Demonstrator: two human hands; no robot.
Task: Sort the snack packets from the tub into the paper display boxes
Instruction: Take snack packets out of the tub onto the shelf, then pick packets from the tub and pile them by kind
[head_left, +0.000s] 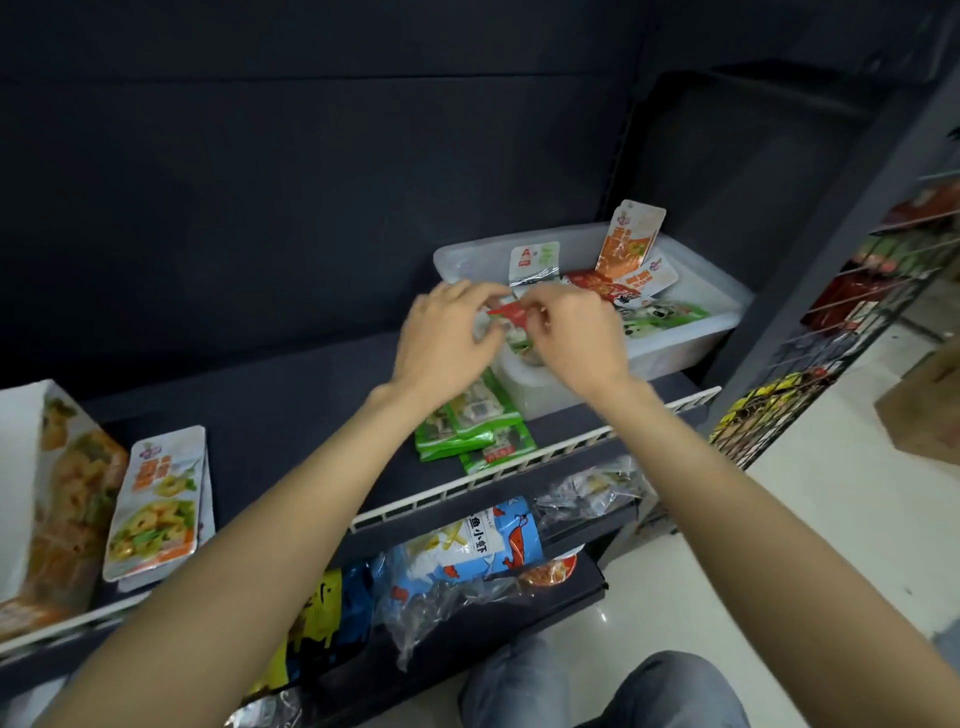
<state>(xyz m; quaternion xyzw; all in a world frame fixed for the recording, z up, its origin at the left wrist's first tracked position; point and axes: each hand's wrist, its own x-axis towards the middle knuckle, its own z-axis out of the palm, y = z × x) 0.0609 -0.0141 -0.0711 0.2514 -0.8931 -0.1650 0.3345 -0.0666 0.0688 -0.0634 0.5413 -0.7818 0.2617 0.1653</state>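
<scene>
Right, both hands meet over the near end of the clear tub (675, 343) on the shelf: the left hand (447, 338) and right hand (571, 332) pinch a small red packet (511, 313) between curled fingers, green packets (475, 426) lying just beside the tub

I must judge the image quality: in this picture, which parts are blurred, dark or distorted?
Head view: both hands, left hand and right hand, are motion-blurred over the translucent tub; the red packet between them is smeared; the shelf back wall is dark and featureless; wide-angle distortion bends the white shelf rail.
</scene>
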